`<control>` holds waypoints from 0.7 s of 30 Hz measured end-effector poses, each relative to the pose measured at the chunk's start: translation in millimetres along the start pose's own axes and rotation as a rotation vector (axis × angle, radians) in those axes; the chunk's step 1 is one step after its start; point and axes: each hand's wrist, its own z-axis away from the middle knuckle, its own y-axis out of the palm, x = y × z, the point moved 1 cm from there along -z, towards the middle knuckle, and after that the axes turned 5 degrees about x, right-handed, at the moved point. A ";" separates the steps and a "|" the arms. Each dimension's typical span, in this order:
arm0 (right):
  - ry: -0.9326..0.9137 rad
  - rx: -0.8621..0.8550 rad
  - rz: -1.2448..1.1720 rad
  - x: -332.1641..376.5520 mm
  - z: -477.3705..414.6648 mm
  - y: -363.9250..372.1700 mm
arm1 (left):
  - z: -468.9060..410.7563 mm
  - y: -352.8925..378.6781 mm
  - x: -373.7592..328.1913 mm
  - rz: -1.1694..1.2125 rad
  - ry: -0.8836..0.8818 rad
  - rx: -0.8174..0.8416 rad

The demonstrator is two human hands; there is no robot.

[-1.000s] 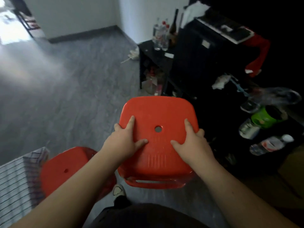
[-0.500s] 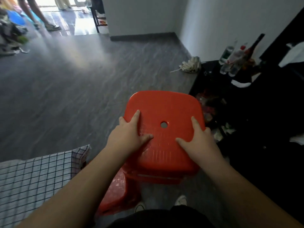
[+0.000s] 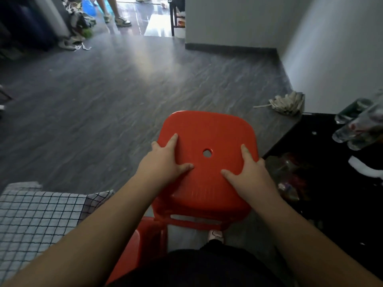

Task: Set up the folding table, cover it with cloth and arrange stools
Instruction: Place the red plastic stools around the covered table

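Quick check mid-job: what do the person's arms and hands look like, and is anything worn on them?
The left forearm and right forearm are bare as far as the view shows, with no sleeves. The left hand and right hand wear no gloves. No watch, ring, bracelet or marking shows. Dark clothing fills the bottom edge, and a light shoe peeks out.

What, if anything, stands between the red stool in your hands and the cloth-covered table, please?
A second red stool stands by the cloth-covered table, at its corner, partly between it and the held stool, gripped by the left hand and right hand. The grey floor beyond looks open.
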 end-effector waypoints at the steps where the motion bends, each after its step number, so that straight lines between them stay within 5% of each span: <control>1: -0.023 0.000 0.008 2.2 -19.2 -7.7 | -13.8 -4.4 -10.0 0.006 -0.016 -0.008; 9: -0.251 0.087 0.131 77.8 -147.6 -43.4 | -96.4 -50.5 -10.9 0.156 -0.217 -0.100; 21: -0.474 0.263 0.234 299.6 -279.5 21.9 | -206.0 -149.9 123.6 0.311 -0.485 -0.230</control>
